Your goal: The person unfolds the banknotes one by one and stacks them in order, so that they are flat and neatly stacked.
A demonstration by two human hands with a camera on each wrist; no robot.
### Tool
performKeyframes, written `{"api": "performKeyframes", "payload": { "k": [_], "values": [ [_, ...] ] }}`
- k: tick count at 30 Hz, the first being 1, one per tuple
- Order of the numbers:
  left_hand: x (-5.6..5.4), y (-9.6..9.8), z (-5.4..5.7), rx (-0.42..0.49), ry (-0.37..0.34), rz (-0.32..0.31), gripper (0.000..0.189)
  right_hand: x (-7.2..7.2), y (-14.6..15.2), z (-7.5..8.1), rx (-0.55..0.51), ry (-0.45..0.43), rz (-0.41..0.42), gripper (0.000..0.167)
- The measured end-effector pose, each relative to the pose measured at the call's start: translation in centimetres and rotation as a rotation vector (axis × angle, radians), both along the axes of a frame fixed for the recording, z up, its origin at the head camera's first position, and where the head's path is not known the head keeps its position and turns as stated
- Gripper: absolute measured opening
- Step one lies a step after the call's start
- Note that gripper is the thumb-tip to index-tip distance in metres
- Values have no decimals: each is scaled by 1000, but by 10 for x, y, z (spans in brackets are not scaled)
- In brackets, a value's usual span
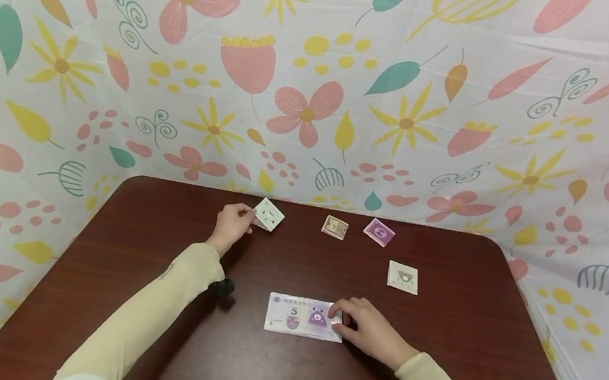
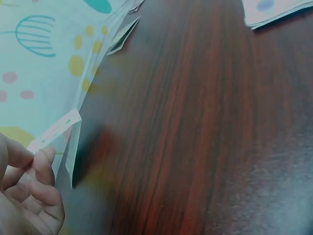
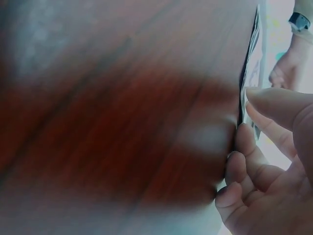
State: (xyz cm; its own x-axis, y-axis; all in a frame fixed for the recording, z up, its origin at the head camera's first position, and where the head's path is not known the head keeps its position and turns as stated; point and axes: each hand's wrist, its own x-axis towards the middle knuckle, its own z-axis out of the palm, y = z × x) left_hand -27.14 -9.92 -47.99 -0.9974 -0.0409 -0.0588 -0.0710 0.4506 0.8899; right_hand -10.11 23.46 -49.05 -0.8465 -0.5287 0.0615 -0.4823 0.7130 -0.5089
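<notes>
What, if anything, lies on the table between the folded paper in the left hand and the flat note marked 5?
Nothing visible: bare tabletop separates the folded paper the left hand pinches from the flat note.

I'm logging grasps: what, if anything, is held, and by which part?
Left grip: folded play banknote, pinched at its left side. Right grip touches the right end of the banknote stack; whether it's held is unclear.
</notes>
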Motion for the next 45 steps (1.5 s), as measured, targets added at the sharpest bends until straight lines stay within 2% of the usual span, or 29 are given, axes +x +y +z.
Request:
{"api": "performKeyframes", "payload": {
  "k": [7,13,19,25,36,40,45],
  "values": [
    [13,2,3,21,30,-69,23,0,1,0,-14,-21,9,16],
    [27,8,10,72,27,-132,20,1,1,2,-46,53,25,15],
    [40,15,13,104,44,-195,19,-2,0,8,-57,78,-1,13],
    [55,26,23,128,62,-243,17,-8,-2,16,-82,85,-42,15],
    [78,46,36,189,37,-348,15,-15,-17,31,-190,267,-91,17],
    [85,52,40,206,8,-379,16,-17,-20,34,-180,312,-124,24],
    [90,57,39,242,-32,-405,18,-19,-22,36,-132,378,-116,34]
  ]
}}
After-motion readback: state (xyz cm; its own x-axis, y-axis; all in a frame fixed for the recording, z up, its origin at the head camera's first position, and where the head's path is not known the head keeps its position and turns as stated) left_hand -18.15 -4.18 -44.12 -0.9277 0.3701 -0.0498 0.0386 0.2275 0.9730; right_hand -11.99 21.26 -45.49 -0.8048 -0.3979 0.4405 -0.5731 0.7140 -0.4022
